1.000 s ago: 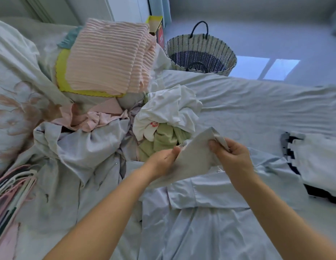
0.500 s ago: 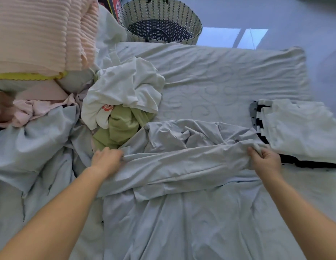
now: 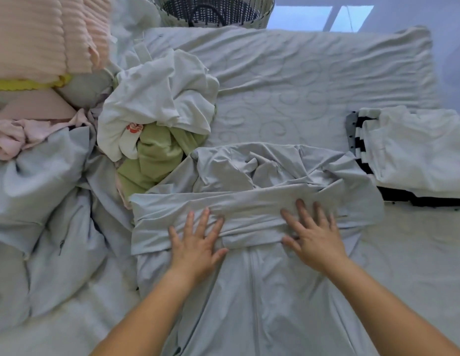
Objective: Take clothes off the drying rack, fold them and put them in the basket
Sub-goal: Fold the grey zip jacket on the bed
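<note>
A pale blue-grey garment (image 3: 252,181) lies spread on the bed in front of me, its upper part folded over in a crumpled band. My left hand (image 3: 195,242) presses flat on the left of that fold, fingers spread. My right hand (image 3: 313,235) presses flat on its right side, fingers also straight. The woven basket (image 3: 267,11) stands beyond the far edge of the bed, at the top of the view.
A heap of white (image 3: 156,98), green (image 3: 156,160) and pink (image 3: 25,132) clothes lies to the left, with a pink ribbed blanket (image 3: 43,32) behind it. A folded white and black-striped garment (image 3: 416,152) rests at the right. Quilted bedding (image 3: 288,80) stretches between me and the basket.
My hands first held a corner of the garment up, then pulled it wide apart by its ends. Now both have let go and lie flat on the folded band, closer together.
</note>
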The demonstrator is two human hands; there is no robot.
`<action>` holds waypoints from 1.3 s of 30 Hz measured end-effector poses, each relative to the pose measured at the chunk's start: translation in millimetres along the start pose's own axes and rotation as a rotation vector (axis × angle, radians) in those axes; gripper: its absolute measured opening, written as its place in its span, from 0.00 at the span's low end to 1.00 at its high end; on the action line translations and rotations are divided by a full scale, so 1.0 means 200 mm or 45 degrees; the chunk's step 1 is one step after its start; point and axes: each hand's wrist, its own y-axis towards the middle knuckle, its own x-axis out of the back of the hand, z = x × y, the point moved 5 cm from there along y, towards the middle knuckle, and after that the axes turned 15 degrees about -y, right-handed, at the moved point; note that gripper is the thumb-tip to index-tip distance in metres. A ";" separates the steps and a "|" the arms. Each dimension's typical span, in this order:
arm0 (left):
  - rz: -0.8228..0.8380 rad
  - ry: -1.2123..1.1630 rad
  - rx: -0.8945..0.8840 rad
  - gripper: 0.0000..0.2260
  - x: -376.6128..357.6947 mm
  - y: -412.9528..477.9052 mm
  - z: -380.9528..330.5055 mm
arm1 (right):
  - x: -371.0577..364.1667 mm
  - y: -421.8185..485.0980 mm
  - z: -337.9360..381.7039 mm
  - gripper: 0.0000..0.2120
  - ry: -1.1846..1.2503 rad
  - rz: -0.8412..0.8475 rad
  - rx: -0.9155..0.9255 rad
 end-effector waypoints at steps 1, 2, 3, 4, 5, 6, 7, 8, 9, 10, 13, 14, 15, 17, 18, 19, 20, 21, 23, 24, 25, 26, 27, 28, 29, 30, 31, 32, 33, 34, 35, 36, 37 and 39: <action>0.057 0.023 0.034 0.33 -0.03 0.01 0.02 | -0.04 0.01 -0.02 0.30 -0.015 0.078 -0.019; 0.047 0.036 0.028 0.34 -0.04 0.02 0.03 | -0.06 0.02 -0.04 0.30 -0.042 0.113 -0.039; -0.022 0.037 -0.028 0.36 -0.02 0.02 0.03 | -0.06 0.03 -0.06 0.30 -0.065 0.113 -0.045; -0.106 0.038 -0.094 0.37 -0.01 0.01 0.03 | -0.06 0.02 -0.07 0.30 -0.087 0.111 -0.049; -0.114 0.025 -0.149 0.37 -0.02 -0.01 0.04 | -0.07 0.02 -0.08 0.31 -0.100 0.126 -0.058; -0.142 0.021 -0.233 0.35 -0.03 -0.04 0.05 | -0.07 0.01 -0.10 0.31 -0.103 0.146 -0.067; -0.154 0.014 -0.294 0.33 -0.05 -0.09 0.07 | -0.08 -0.01 -0.11 0.32 -0.098 0.161 -0.072; -0.185 0.003 -0.304 0.32 -0.06 -0.15 0.10 | -0.09 -0.05 -0.13 0.32 -0.077 0.154 -0.077; -0.214 -0.036 -0.249 0.31 -0.08 -0.23 0.14 | -0.10 -0.09 -0.13 0.32 -0.039 0.120 -0.085; -0.242 -0.095 -0.165 0.32 -0.11 -0.33 0.18 | -0.11 -0.15 -0.14 0.32 0.017 0.068 -0.095; -0.157 -0.176 -0.027 0.34 -0.26 -0.70 0.27 | -0.28 -0.43 -0.11 0.35 0.157 0.084 -0.075; -0.095 -0.183 -0.020 0.34 -0.32 -0.82 0.27 | -0.37 -0.54 -0.09 0.37 0.168 0.136 -0.054; -0.035 -0.198 -0.017 0.33 -0.37 -0.93 0.27 | -0.46 -0.66 -0.08 0.37 0.165 0.179 -0.035; 0.041 -0.261 0.044 0.32 -0.42 -1.08 0.27 | -0.57 -0.85 -0.06 0.36 0.145 0.230 -0.026; 0.048 -0.322 0.097 0.31 -0.44 -1.13 0.28 | -0.60 -0.92 -0.06 0.36 0.150 0.229 -0.048; 0.044 -0.398 0.153 0.31 -0.45 -1.16 0.29 | -0.62 -0.98 -0.06 0.36 0.180 0.219 -0.087; 0.015 -0.469 0.200 0.30 -0.45 -1.18 0.28 | -0.61 -1.02 -0.06 0.37 0.224 0.204 -0.136; -0.026 -0.527 0.233 0.30 -0.45 -1.20 0.28 | -0.60 -1.06 -0.06 0.37 0.260 0.167 -0.179; -0.106 -0.632 0.273 0.36 -0.45 -1.22 0.26 | -0.59 -1.11 -0.06 0.40 0.303 0.073 -0.222; -0.136 -0.681 0.291 0.39 -0.45 -1.23 0.25 | -0.59 -1.14 -0.05 0.45 0.335 0.067 -0.236; -0.157 -0.726 0.309 0.41 -0.45 -1.25 0.24 | -0.60 -1.17 -0.05 0.50 0.369 0.086 -0.243; -0.171 -0.769 0.338 0.42 -0.46 -1.28 0.23 | -0.62 -1.20 -0.05 0.53 0.386 0.104 -0.236; -0.168 -0.812 0.390 0.42 -0.47 -1.31 0.23 | -0.62 -1.22 -0.04 0.53 0.390 0.116 -0.222; -0.164 -0.850 0.448 0.43 -0.48 -1.34 0.23 | -0.63 -1.25 -0.03 0.53 0.385 0.131 -0.214; -0.164 -0.875 0.486 0.43 -0.48 -1.37 0.23 | -0.64 -1.26 -0.03 0.53 0.382 0.149 -0.218; -0.167 -0.888 0.491 0.43 -0.49 -1.39 0.23 | -0.64 -1.28 -0.02 0.53 0.386 0.136 -0.210; -0.162 -0.891 0.480 0.42 -0.49 -1.42 0.22 | -0.64 -1.30 -0.02 0.55 0.416 0.097 -0.185; -0.156 -0.890 0.469 0.41 -0.50 -1.44 0.21 | -0.63 -1.32 -0.02 0.56 0.459 0.037 -0.159; -0.156 -0.882 0.465 0.40 -0.50 -1.45 0.20 | -0.63 -1.33 -0.03 0.56 0.507 -0.014 -0.161; -0.164 -0.870 0.473 0.38 -0.51 -1.47 0.21 | -0.63 -1.35 -0.05 0.54 0.572 -0.040 -0.197; -0.184 -0.865 0.486 0.37 -0.51 -1.48 0.22 | -0.63 -1.37 -0.09 0.51 0.649 -0.052 -0.267; -0.214 -0.873 0.511 0.36 -0.51 -1.50 0.23 | -0.65 -1.39 -0.13 0.51 0.704 -0.060 -0.365; -0.240 -0.896 0.528 0.35 -0.51 -1.51 0.24 | -0.66 -1.42 -0.18 0.50 0.726 -0.059 -0.462; -0.251 -0.913 0.532 0.32 -0.52 -1.53 0.25 | -0.71 -1.46 -0.26 0.50 0.705 -0.024 -0.562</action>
